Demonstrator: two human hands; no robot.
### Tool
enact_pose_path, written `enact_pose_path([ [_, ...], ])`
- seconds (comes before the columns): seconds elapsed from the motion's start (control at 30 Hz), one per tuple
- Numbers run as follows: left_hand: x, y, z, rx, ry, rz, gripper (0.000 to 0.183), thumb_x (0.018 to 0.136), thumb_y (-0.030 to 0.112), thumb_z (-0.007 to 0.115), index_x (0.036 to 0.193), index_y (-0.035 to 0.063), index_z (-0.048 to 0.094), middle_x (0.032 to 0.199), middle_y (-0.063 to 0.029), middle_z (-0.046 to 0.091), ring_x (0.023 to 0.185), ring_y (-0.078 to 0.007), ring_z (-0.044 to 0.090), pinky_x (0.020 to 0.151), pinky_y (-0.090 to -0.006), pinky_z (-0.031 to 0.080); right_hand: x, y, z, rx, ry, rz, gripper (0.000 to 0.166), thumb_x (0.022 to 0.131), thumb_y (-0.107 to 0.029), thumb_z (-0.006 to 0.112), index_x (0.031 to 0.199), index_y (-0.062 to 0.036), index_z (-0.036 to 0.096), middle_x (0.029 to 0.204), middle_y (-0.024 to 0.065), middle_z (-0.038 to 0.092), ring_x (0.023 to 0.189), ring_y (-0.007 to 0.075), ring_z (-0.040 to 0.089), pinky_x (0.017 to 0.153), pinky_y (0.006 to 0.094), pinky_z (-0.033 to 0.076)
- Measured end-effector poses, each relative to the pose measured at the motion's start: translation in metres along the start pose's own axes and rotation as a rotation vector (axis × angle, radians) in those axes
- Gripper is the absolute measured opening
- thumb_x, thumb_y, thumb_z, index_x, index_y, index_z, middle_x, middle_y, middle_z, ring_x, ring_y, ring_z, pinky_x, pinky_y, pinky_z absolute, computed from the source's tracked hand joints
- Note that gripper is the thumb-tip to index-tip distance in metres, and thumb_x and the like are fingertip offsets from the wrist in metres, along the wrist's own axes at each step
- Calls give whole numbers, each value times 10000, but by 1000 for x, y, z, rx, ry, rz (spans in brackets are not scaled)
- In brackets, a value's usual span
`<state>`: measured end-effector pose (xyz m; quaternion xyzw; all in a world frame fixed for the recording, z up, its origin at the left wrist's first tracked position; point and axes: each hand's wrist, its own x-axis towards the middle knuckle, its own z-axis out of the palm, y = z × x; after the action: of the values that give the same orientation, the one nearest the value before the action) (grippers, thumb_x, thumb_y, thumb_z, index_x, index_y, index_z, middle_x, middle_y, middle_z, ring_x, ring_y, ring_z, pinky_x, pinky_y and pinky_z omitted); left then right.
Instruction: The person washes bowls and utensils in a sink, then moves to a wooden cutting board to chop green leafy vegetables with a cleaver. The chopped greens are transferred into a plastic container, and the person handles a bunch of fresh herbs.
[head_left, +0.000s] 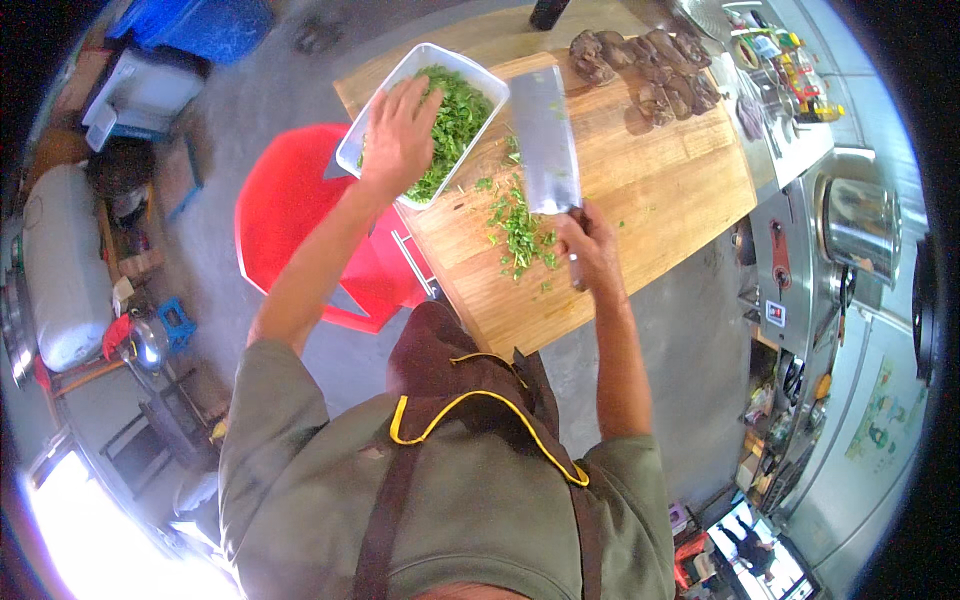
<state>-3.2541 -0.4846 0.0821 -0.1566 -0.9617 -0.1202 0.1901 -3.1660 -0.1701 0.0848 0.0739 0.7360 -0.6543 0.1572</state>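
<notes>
My right hand (589, 244) grips the dark handle of a broad cleaver (546, 142), its blade pointing away from me above a wooden chopping board (645, 202). Over a white plastic container (480, 135) rests my left hand (401, 142), palm down, with the fingertips against the chopped green herbs (450, 112) inside. Whether the fingers pinch any leaves is hidden. A loose pile of chopped herbs (521, 236) lies on the board to the left of my right hand. Small green bits cling to the blade.
Several brown chunks of what looks like cooked meat (649, 67) lie at the board's far right. A large red object (292, 195) stands beside the board's left edge. On the right are a steel stove (787, 247), a metal pot (859, 217) and assorted bottles (802, 75).
</notes>
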Motion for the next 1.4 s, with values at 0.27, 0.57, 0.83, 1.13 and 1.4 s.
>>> enact_pose_path([
  [0.27, -130, 112, 29, -510, -122, -83, 440, 748, -41, 595, 1185, 14, 604, 1312, -203, 553, 1258, -402, 508, 1064, -479, 436, 94, 56, -91, -1014, 207, -511, 270, 865, -84, 647, 1132, -87, 608, 880, 138, 636, 769, 359, 627, 655, 437, 501],
  [0.57, -194, 140, 66, -447, -28, -394, 362, 760, -67, 572, 1117, -22, 618, 1255, -208, 581, 1209, -406, 531, 1030, -470, 457, 112, 87, -105, -1091, -43, -634, 309, 861, -67, 627, 1160, -143, 633, 934, 157, 630, 821, 389, 629, 685, 472, 503],
  [0.83, -201, 154, 72, -338, 100, -524, 313, 780, -59, 544, 1075, -13, 638, 1204, -197, 609, 1140, -385, 569, 979, -441, 482, 59, 95, -120, -1068, -355, -839, 336, 838, -25, 617, 1150, -143, 654, 915, 113, 626, 880, 345, 609, 749, 456, 489],
  [1.13, -220, 184, 68, -318, 142, -625, 297, 786, -57, 544, 1051, 7, 660, 1173, -167, 633, 1089, -359, 598, 942, -419, 501, 111, 51, -71, -1060, -419, -1043, 286, 865, -67, 611, 1119, -179, 679, 917, 47, 628, 921, 282, 609, 861, 454, 442],
  [1.4, -244, 199, 61, -261, 162, -696, 285, 765, -54, 562, 1019, 13, 672, 1132, -156, 646, 1067, -361, 595, 933, -423, 500, 162, 58, -27, -1110, -537, -1082, 305, 875, -34, 568, 1085, -218, 692, 949, 1, 618, 1006, 228, 576, 932, 424, 395],
])
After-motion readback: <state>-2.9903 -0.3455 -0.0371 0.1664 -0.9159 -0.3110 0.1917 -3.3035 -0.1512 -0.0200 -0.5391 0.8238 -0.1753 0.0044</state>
